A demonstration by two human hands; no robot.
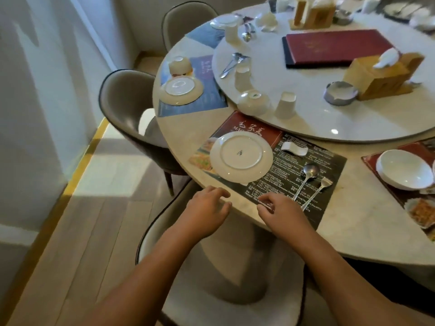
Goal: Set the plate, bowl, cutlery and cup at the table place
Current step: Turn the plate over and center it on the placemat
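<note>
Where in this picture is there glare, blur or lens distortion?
Head view: a small glare spot on the glossy turntable; a hard sunlight patch on the floor; the far side looks soft; the wide lens bends the table edge.

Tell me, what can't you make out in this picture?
Head view only:
- Placemat print: too small and blurred to read.
- Plate: lies upside down, so its face is hidden.
- Right hand: its own curled fingers hide whether it pinches the placemat's edge.
- Red mat under the white bowl: cut off by the right edge.
- Far dishes: blurred, cropped by the top edge.
</note>
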